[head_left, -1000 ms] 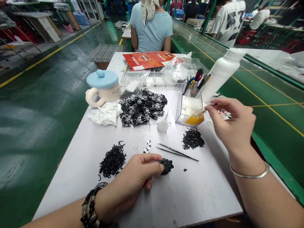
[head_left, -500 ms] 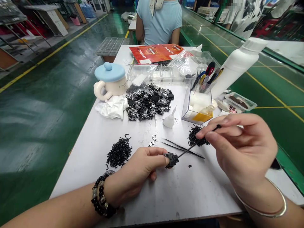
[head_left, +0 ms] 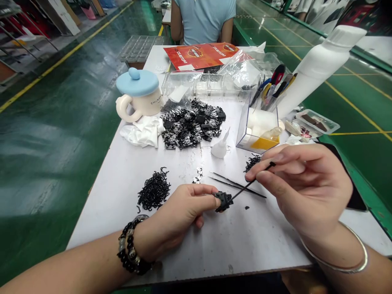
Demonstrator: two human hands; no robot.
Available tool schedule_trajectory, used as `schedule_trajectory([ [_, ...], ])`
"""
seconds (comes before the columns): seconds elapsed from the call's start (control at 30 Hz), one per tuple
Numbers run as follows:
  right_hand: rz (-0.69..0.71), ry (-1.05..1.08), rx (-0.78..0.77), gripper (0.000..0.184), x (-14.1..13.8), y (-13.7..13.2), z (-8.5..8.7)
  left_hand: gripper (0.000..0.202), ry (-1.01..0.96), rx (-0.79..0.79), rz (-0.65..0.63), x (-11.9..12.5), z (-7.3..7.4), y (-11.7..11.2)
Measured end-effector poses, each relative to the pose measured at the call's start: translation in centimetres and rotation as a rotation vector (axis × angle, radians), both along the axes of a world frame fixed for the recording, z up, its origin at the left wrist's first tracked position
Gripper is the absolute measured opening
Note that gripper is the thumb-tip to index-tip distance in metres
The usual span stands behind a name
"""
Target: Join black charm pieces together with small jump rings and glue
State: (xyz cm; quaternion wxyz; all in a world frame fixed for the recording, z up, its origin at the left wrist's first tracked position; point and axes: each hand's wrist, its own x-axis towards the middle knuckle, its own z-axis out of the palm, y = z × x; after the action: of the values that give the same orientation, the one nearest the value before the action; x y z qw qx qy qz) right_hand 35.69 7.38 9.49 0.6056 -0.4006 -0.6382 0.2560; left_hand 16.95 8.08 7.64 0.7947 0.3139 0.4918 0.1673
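Note:
My left hand (head_left: 180, 214) pinches a small black plastic part (head_left: 223, 201) just above the white table (head_left: 171, 241). My right hand (head_left: 303, 188) is closed on a thin black stick (head_left: 252, 182), and the stick's tip touches the black part. Black tweezers (head_left: 235, 185) lie on the table just behind the part. A small pile of black hooks (head_left: 154, 190) sits left of my left hand, and another pile (head_left: 252, 162) shows partly behind my right fingers.
A heap of black and silver parts (head_left: 192, 124), a blue-lidded mug (head_left: 139, 94), a white cloth (head_left: 142, 132), a small glue bottle (head_left: 221, 146), a clear box with tools (head_left: 260, 126) and a tall white bottle (head_left: 318, 67) stand further back. A person in a blue shirt (head_left: 203, 18) sits beyond the table.
My right hand came down from the clear box with the stick and brought its tip to the black part in my left hand. The view tilted down slightly.

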Motion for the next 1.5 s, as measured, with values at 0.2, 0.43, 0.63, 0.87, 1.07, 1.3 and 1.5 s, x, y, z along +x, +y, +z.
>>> schedule_trajectory([
  [0.2, -0.039, 0.1, 0.085, 0.031, 0.5, 0.53, -0.06, 0.015, 0.046, 0.009, -0.014, 0.12, 0.24, -0.04],
  [0.43, -0.103, 0.05, 0.061, 0.029, 0.02, 0.6, -0.27, 0.02, 0.059, 0.021, -0.039, 0.28, 0.36, -0.22],
  [0.63, -0.114, 0.035, 0.087, 0.028, 0.05, 0.63, -0.23, 0.023, 0.074, 0.026, -0.038, 0.29, 0.41, -0.3],
  [0.87, -0.09, 0.03, 0.046, 0.026, 0.0, 0.36, -0.08, 0.021, 0.065, 0.041, -0.067, 0.31, 0.29, -0.35],
  [1.07, -0.079, 0.026, 0.052, 0.026, -0.15, 0.28, 0.02, 0.023, 0.088, 0.046, -0.08, 0.34, 0.41, -0.33],
  [1.3, -0.107, 0.026, 0.049, 0.026, -0.33, 0.23, 0.08, 0.023, 0.1, 0.047, -0.085, 0.23, 0.43, -0.36],
  [1.5, -0.11, 0.012, 0.072, 0.027, -0.01, 0.23, 0.16, 0.02, 0.094, 0.07, -0.104, 0.29, 0.44, -0.44],
])
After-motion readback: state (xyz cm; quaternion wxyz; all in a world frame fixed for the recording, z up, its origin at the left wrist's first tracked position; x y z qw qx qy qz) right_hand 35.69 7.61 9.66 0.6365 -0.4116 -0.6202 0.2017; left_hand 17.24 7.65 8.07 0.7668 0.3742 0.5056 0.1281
